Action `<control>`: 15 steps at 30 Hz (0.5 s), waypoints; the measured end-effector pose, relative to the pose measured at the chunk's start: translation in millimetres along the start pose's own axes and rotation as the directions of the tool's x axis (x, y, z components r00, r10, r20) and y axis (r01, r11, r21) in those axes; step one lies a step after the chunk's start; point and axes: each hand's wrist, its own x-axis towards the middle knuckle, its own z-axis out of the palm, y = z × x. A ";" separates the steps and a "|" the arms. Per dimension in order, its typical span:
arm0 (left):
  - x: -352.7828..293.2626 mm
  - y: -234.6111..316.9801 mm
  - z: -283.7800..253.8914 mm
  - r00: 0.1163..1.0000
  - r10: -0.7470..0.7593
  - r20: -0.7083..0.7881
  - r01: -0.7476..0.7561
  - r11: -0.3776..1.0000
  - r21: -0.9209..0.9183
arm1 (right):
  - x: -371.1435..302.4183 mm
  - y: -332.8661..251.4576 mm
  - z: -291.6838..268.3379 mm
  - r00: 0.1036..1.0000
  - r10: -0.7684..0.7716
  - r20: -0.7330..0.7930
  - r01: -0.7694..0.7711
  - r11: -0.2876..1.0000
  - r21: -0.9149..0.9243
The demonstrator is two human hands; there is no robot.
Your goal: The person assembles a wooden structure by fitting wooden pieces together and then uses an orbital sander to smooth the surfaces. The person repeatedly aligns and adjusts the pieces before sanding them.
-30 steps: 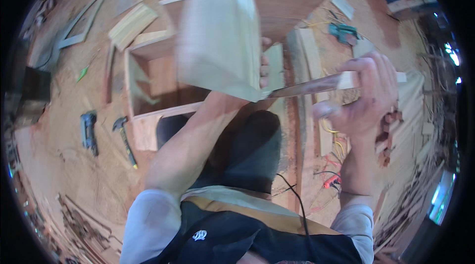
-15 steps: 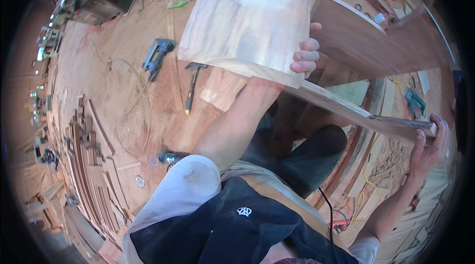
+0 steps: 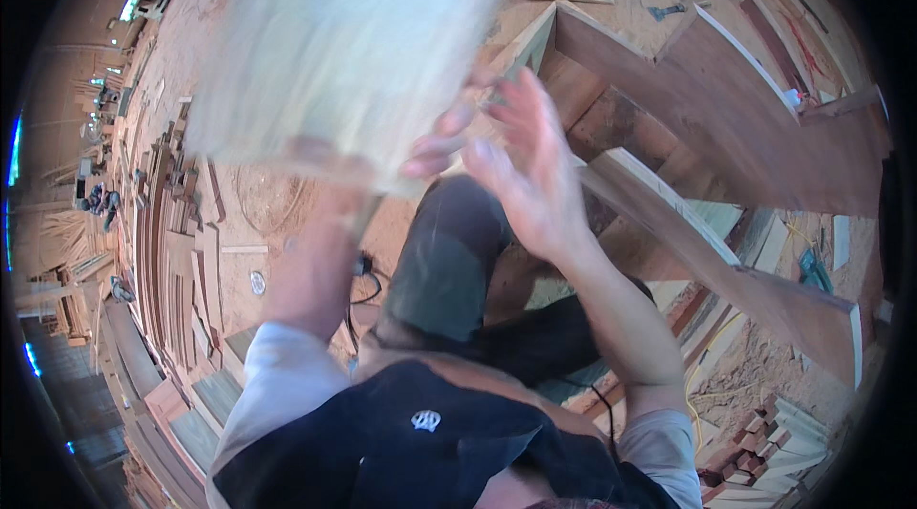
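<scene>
Gripping a big pale board (image 3: 353,41) with the left hand (image 3: 441,141), curling the fingers round its edge. Holding it up in the air, to the left of the brown wooden box (image 3: 812,165). Keeping the right hand (image 3: 535,165) open between the pale board and the box, close to the left fingers. Blurring too much there to tell about any touching.

Half a second ago, holding the right hand on the end of the brown plank (image 3: 802,313) along the near side of the box. Now leaving that plank alone and bringing the right hand over to the pale board. Moving the pale board too: covering the left end of the box with it before, but showing much more of that end now.

Wearing a dark shirt (image 3: 458,452), nearer than the box, with a small white mark (image 3: 426,420) on the front, too small to read. Seeing a green tool (image 3: 815,270) lying near the right end of the box, and a pile of wood pieces (image 3: 778,442) lying on the near side of it.
</scene>
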 end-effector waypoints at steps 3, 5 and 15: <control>-58.1 21.3 -20.5 0.991 0.072 -0.115 -0.058 0.991 0.117 | 62.3 46.4 44.9 0.969 0.105 0.222 -0.219 0.777 0.590; -84.8 43.1 -59.3 0.974 0.113 -0.197 -0.066 0.971 0.230 | 93.3 84.9 79.3 0.941 0.055 0.333 -0.286 0.655 0.699; -246.1 203.3 -186.6 0.772 0.310 -0.554 0.504 0.231 0.832 | 179.9 293.4 113.0 0.892 0.415 -0.180 -0.254 0.789 0.560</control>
